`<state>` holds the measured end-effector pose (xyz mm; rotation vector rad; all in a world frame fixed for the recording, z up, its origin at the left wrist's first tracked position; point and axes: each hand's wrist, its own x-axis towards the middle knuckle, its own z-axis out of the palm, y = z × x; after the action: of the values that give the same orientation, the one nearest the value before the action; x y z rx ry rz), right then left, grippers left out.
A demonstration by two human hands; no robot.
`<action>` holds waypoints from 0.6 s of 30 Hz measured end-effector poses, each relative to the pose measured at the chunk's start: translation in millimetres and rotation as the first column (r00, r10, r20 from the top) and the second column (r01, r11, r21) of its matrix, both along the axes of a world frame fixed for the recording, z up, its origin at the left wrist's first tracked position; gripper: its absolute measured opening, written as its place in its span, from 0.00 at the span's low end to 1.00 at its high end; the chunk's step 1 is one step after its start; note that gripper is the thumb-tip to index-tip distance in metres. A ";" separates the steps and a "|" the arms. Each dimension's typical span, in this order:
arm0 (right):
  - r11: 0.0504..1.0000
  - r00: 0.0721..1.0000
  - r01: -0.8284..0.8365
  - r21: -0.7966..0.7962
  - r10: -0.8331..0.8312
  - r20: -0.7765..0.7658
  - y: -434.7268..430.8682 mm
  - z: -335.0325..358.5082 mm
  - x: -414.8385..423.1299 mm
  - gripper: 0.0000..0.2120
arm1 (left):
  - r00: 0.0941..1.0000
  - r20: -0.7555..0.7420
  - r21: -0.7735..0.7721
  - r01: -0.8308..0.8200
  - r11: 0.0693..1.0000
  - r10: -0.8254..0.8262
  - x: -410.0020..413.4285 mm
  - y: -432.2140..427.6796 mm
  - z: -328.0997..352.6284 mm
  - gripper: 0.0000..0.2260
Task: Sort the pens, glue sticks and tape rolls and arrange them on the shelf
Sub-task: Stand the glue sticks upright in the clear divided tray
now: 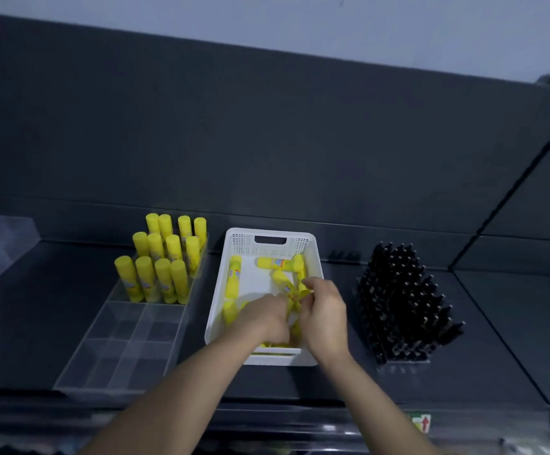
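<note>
Two bare forearms reach forward from the bottom edge into a white basket point(241, 257) on a dark shelf point(497, 323). The left hand point(263, 318) lies palm down, its fingers curled in among loose yellow glue sticks point(278, 263); motion blur hides whether its grip is clamped on anything. The right hand point(324, 311), just beside it, bends at the wrist, its grip closed around glue sticks at its fingertips. Left of the basket, upright glue sticks point(163, 257) fill the far end of a clear divided tray point(116, 356). To the right, black pens point(401, 300) stand packed together.
</note>
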<state>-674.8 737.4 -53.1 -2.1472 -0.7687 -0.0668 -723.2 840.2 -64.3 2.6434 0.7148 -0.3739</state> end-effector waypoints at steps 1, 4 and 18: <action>1.000 1.000 0.010 0.008 -0.010 -0.006 0.4 0.2 0.3 0.16 | 1.000 0.003 0.028 0.029 0.999 -0.029 4.3 -2.6 -2.7 0.17; 0.998 0.999 0.041 0.056 -0.040 -0.015 -1.5 1.6 1.6 0.16 | 0.997 0.036 0.027 0.062 0.998 -0.063 13.0 -9.4 -11.4 0.13; 0.955 0.976 -0.174 -0.241 0.136 -0.168 19.0 -4.2 5.1 0.15 | 0.596 0.442 -0.625 -0.332 0.706 0.671 -60.7 42.2 40.6 0.15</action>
<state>-669.7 756.4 -57.3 -2.2918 -0.8945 0.2881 -784.0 882.4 -23.7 1.7523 0.9479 0.4770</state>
